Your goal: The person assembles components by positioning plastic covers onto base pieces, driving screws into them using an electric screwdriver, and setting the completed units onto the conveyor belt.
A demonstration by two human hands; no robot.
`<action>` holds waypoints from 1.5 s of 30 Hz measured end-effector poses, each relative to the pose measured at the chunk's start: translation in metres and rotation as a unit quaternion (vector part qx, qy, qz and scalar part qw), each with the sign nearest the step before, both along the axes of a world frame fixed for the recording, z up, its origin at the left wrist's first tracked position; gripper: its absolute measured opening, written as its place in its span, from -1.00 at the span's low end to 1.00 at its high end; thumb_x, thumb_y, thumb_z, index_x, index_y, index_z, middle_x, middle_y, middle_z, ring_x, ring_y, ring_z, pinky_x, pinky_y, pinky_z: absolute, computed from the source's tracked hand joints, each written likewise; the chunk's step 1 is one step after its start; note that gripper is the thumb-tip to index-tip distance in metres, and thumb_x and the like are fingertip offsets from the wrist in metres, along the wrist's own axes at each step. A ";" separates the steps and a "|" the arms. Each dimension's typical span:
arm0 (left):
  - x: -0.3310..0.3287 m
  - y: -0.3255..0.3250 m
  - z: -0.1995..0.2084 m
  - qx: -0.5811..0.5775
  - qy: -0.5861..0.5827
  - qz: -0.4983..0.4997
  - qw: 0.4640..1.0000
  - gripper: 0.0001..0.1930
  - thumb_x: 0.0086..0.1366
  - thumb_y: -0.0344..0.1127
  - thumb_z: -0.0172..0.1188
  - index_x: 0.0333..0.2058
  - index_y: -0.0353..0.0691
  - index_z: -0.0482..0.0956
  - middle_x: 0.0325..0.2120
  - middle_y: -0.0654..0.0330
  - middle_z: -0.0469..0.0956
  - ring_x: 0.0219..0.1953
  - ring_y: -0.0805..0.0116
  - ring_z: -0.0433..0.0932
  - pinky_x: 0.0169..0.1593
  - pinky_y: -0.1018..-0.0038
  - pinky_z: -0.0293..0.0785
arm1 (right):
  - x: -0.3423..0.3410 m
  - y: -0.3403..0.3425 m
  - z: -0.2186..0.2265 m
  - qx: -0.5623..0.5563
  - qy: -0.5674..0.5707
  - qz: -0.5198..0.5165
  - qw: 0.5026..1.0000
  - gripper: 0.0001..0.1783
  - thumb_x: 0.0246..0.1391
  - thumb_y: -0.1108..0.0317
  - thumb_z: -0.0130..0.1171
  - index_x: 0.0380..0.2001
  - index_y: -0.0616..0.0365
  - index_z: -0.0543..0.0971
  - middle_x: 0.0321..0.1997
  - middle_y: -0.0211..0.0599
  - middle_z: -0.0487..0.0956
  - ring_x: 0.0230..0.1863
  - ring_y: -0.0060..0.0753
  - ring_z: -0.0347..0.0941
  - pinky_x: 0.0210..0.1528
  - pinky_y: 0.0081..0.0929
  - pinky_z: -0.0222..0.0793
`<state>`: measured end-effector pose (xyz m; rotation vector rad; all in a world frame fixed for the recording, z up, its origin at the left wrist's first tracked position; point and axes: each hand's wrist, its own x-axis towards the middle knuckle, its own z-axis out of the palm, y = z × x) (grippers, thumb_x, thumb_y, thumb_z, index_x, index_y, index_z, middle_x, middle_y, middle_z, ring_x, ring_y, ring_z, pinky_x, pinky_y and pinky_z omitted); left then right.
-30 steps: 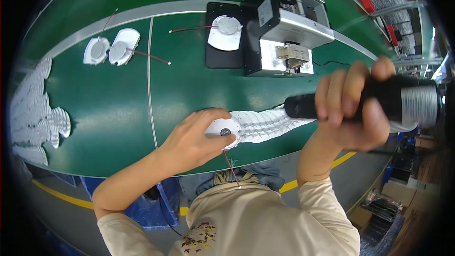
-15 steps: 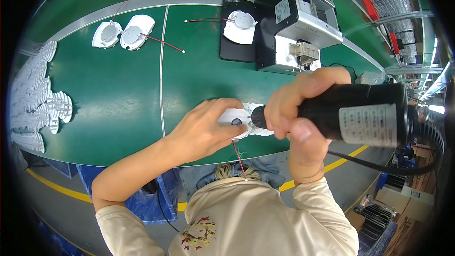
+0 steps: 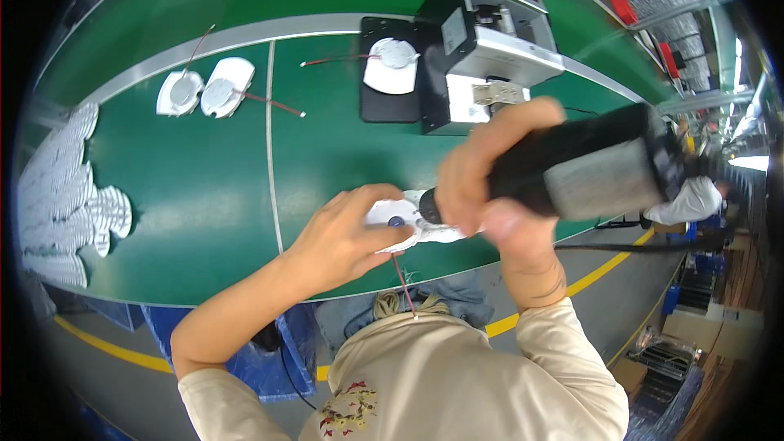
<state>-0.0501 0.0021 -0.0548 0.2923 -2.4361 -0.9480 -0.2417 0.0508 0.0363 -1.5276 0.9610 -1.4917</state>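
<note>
My left hand (image 3: 347, 233) holds a white plastic part (image 3: 380, 216) at the front of the green table, thumb and fingers on either side of its dark round middle. From the part a thin red wire (image 3: 402, 278) hangs over the table edge towards my lap. My right hand (image 3: 486, 180) is wrapped round a black corded electric screwdriver (image 3: 572, 167), which lies slantwise with its nose against or just over the part's right side. The bit's tip is hidden. Beneath the nose, another white piece (image 3: 441, 234) shows; I cannot tell whether it is joined to the first.
Two white parts with red wires (image 3: 228, 86) lie at the back left. Another white part (image 3: 392, 73) rests on a black plate (image 3: 390, 112) beside a black and silver machine (image 3: 506, 57). Stacked white pieces (image 3: 69, 196) line the left edge. A person (image 3: 694, 200) is far right.
The whole view has shifted, so the table sits slightly lower. The screwdriver's rear end has tilted upward in the picture, and my right hand is blurred. My left hand keeps its hold.
</note>
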 end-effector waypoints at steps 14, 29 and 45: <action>-0.004 0.000 0.008 -0.003 -0.006 -0.006 1.000 -0.64 -0.24 -0.41 0.28 -0.32 -0.08 0.60 -0.12 0.07 0.39 -0.15 0.15 0.45 -0.20 0.32 0.44 | -0.071 -0.033 0.033 -0.153 -0.109 -0.239 0.953 -0.68 -0.07 0.45 0.00 -0.18 0.26 0.34 -0.65 -0.32 0.31 -0.74 -0.51 0.23 -0.66 -0.49 0.24; -0.003 0.000 0.001 0.016 0.040 -0.003 0.999 -0.73 -0.12 -0.33 0.36 -0.35 -0.14 0.59 -0.13 0.08 0.39 -0.22 0.15 0.46 -0.21 0.36 0.42 | -0.023 0.014 0.011 -0.100 -0.127 -0.124 0.979 -0.55 -0.09 0.36 0.07 -0.08 0.18 0.28 -0.61 -0.35 0.30 -0.76 -0.52 0.19 -0.71 -0.54 0.17; 0.001 0.001 -0.005 0.005 0.047 0.003 0.999 -0.74 -0.14 -0.34 0.35 -0.37 -0.16 0.61 -0.12 0.07 0.39 -0.18 0.13 0.48 -0.17 0.35 0.44 | 0.036 0.035 -0.004 -0.029 -0.041 -0.063 0.997 -0.57 -0.10 0.42 0.22 -0.22 0.13 0.21 -0.63 -0.32 0.34 -0.73 -0.48 0.27 -0.66 -0.49 0.27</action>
